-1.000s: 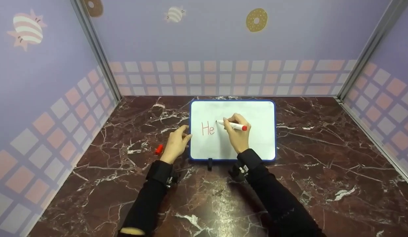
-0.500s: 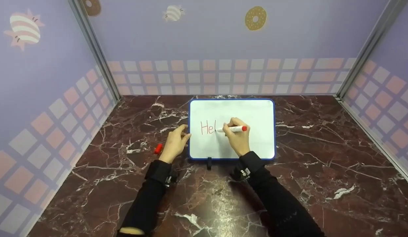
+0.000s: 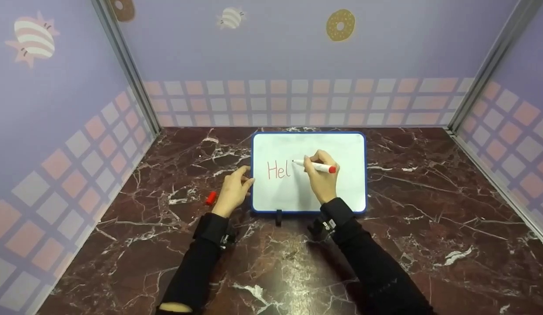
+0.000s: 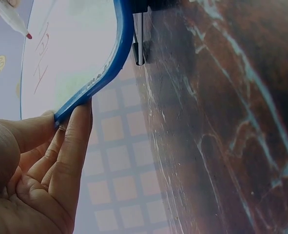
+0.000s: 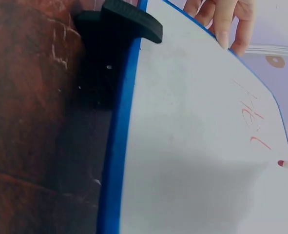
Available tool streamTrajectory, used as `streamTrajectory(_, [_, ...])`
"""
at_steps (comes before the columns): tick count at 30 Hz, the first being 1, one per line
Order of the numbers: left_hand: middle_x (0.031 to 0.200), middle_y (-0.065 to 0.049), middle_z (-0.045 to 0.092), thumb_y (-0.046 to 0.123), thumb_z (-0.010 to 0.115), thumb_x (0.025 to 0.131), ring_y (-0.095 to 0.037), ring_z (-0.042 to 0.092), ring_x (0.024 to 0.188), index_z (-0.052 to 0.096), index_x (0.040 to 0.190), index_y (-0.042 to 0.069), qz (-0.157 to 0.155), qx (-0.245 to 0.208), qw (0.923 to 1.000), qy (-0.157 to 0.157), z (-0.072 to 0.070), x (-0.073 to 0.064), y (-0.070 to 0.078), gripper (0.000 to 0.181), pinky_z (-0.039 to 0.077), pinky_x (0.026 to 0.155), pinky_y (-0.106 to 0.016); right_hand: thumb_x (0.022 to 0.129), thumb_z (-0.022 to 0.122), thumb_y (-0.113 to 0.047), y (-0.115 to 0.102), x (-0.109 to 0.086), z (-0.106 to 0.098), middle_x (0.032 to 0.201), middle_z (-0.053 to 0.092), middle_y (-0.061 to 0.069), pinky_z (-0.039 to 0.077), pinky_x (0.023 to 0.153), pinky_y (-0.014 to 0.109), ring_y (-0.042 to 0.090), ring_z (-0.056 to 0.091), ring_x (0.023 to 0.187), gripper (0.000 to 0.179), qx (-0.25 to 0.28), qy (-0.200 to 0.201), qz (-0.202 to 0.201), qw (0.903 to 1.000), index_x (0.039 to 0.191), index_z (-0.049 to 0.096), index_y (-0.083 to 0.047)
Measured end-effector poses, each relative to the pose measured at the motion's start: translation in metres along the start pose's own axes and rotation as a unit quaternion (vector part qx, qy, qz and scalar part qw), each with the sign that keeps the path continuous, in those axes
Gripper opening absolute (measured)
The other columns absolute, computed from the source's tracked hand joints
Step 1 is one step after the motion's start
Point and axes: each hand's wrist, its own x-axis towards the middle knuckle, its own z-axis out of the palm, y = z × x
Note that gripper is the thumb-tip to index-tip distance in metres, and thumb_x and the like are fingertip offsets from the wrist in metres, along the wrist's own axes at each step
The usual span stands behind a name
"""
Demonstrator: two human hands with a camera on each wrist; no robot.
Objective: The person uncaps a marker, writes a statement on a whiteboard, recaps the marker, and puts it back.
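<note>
White marker (image 3: 322, 167) pinched by right hand (image 3: 322, 181), tip just right of red letters "Hel" (image 3: 278, 170) (contact with board not clear). Whiteboard (image 3: 271, 197) placed at far middle of table (image 3: 407, 262), left edge pinched by left hand (image 3: 230, 190). Marker judged light, stiff, slightly slippery; best held low on barrel. Board judged light, rigid; best steadied by blue rim (image 3: 297, 212).

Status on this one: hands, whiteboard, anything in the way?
Left hand pinches whiteboard at edge; right hand grips marker. Board reads "Hel" in red, marker tip just beyond. Red cap lies left of board; nothing visibly blocks marker.
</note>
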Motion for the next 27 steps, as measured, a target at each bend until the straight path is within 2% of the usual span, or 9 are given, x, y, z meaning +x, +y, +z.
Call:
streamTrajectory(4, [0.104,-0.026,0.071,0.008,0.060,0.098,-0.034,0.073,0.077,0.054,0.135,-0.001,0.000,0.006,1.0000,-0.004,0.000,-0.001,0.000,0.038,0.063,0.066,-0.036,0.084,0.063,0.015,0.002,0.001,0.000,0.068,0.058,0.026,0.043,0.054,0.014,0.011,0.058,0.055,0.023,0.008,0.000,-0.011,0.9999,0.066,0.050,0.014])
streamTrajectory(14, [0.103,-0.026,0.071,0.007,0.061,0.098,-0.034,0.073,0.075,0.056,0.132,-0.002,0.005,0.013,0.9999,0.002,-0.001,0.000,0.001,0.036,0.063,0.065,-0.036,0.081,0.060,0.017,0.001,-0.003,-0.002,0.060,0.055,0.024,0.037,0.048,0.012,0.001,0.051,0.050,0.026,-0.005,-0.013,-0.002,0.9999,0.061,0.043,0.013])
streamTrajectory(20, [0.104,-0.026,0.071,0.008,0.060,0.098,-0.034,0.073,0.077,0.056,0.133,-0.001,-0.001,0.009,1.0000,0.002,-0.001,0.001,0.001,0.036,0.063,0.065,-0.036,0.078,0.057,0.020,-0.003,-0.007,-0.006,0.057,0.051,0.023,0.034,0.047,0.011,0.000,0.048,0.048,0.026,-0.023,-0.022,-0.020,0.9993,0.059,0.040,0.012])
streamTrajectory(23, [0.104,-0.026,0.071,0.008,0.060,0.098,-0.034,0.073,0.078,0.055,0.133,-0.001,-0.006,0.007,1.0000,0.001,0.000,0.001,0.002,0.036,0.063,0.066,-0.036,0.078,0.056,0.021,-0.003,-0.008,-0.008,0.056,0.049,0.022,0.034,0.047,0.012,0.001,0.046,0.047,0.026,-0.023,-0.017,-0.021,0.9994,0.060,0.039,0.013])
streamTrajectory(27, [0.104,-0.025,0.071,0.008,0.060,0.098,-0.033,0.073,0.077,0.055,0.134,0.000,-0.010,0.011,0.9999,-0.004,0.000,0.000,0.002,0.037,0.063,0.066,-0.035,0.079,0.056,0.019,-0.002,-0.006,-0.012,0.057,0.051,0.017,0.036,0.048,0.012,0.001,0.048,0.047,0.026,-0.009,0.005,-0.004,0.9999,0.060,0.040,0.013])
